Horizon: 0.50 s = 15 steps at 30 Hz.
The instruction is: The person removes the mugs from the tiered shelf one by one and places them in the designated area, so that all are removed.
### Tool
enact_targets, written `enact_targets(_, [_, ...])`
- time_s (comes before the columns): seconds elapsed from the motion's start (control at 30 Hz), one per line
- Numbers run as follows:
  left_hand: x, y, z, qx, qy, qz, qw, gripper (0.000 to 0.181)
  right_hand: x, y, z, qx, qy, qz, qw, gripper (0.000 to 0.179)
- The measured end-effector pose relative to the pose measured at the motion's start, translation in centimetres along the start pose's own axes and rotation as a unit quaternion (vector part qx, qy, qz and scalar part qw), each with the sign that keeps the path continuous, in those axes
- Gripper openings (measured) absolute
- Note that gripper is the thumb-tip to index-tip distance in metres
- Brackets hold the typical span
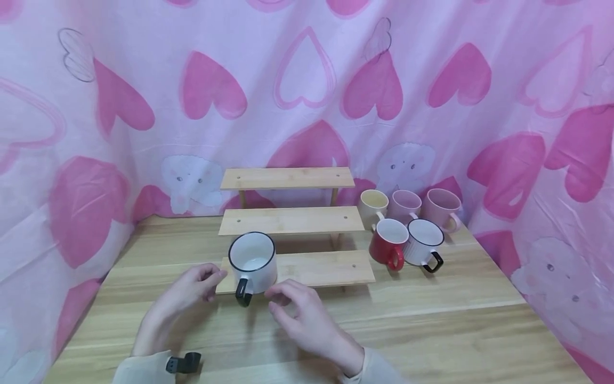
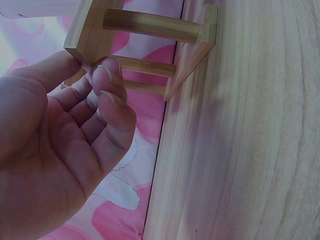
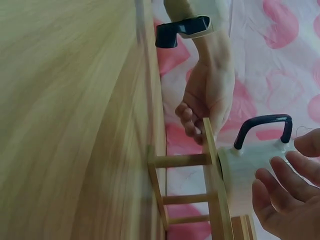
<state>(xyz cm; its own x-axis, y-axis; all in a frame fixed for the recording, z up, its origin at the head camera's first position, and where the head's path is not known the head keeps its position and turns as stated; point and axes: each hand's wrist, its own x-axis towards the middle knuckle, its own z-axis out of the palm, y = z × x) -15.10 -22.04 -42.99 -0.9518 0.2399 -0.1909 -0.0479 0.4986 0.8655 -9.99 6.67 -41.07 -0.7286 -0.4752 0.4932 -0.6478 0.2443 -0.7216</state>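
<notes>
A white enamel mug point(image 1: 254, 264) with a black rim and black handle stands upright on the lowest step of a three-step wooden display rack point(image 1: 326, 269), near its left end. The handle faces forward. My left hand point(image 1: 199, 285) pinches the left end of that step; in the left wrist view the rack's corner point(image 2: 82, 47) sits between the thumb and curled fingers point(image 2: 117, 112). My right hand point(image 1: 307, 320) is just right of the mug with relaxed, bent fingers and holds nothing. In the right wrist view these fingers lie beside the mug point(image 3: 250, 170).
Right of the rack, several mugs stand in a group: a yellow mug point(image 1: 373, 205), two pink mugs point(image 1: 405, 207), a red mug point(image 1: 384, 248) and another white, black-rimmed mug point(image 1: 422, 245). A heart-patterned curtain point(image 1: 307, 80) hangs behind the wooden table point(image 1: 431, 320).
</notes>
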Motion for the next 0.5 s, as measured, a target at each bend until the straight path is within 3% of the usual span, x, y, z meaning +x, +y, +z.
enact_targets(0.27, [-0.4,-0.2,0.1,-0.011,0.004,-0.010,0.9999,0.047,1.2,-0.9,1.8,0.020,0.000,0.056,0.9982,0.011])
enact_targets(0.5, [-0.1,0.0,0.1,-0.008,0.003,0.000,1.0000,0.048,1.9,-1.4,3.7,0.043,0.065,0.125,0.9891,0.024])
